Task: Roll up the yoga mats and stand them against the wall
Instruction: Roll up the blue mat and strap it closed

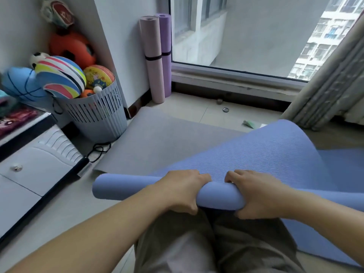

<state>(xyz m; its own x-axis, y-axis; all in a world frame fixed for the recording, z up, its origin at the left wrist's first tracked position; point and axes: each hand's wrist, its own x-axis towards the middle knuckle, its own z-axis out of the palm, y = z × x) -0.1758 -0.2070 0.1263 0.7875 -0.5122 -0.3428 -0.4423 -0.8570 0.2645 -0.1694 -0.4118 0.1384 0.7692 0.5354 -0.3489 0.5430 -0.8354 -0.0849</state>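
Hidden: the blue mat [126, 187] has its rolled right end behind my right arm, and its loose sheet runs off the frame.
Hands: my left hand [183, 191] and right hand [258, 196] both curl round the roll, side by side.
Axis: the roll lies left to right over my lap.
Around: grey mat [157, 138] flat on the floor; pink mat [152, 58] and purple mat [166, 46] upright in the corner; basket [98, 115] on the left.

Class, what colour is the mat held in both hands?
The mat is periwinkle blue; head view.
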